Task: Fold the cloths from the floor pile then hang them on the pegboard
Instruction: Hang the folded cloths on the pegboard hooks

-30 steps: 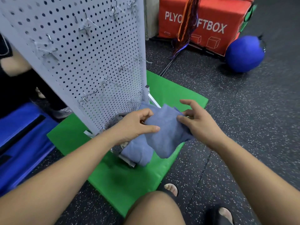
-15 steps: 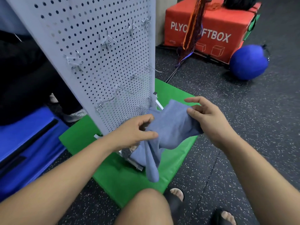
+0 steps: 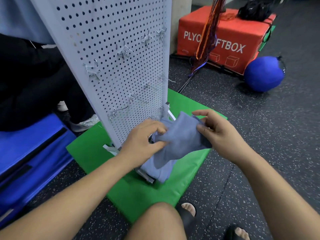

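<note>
Cloth point(image 3: 181, 137), a soft blue-grey fleece bunched into a loose fold, hangs between both hands just in front of the pegboard's foot, above the smooth green mat point(image 3: 138, 193). The left hand point(image 3: 142, 137) pinches its left edge between thumb and curled fingers. The right hand point(image 3: 220, 132) seems to grip the right edge, thumb on top. More blue-grey fabric point(image 3: 159, 168) lies heaped beneath. The pegboard point(image 3: 112, 49) is white, perforated, and studded with thin wire hooks point(image 3: 138, 99).
</note>
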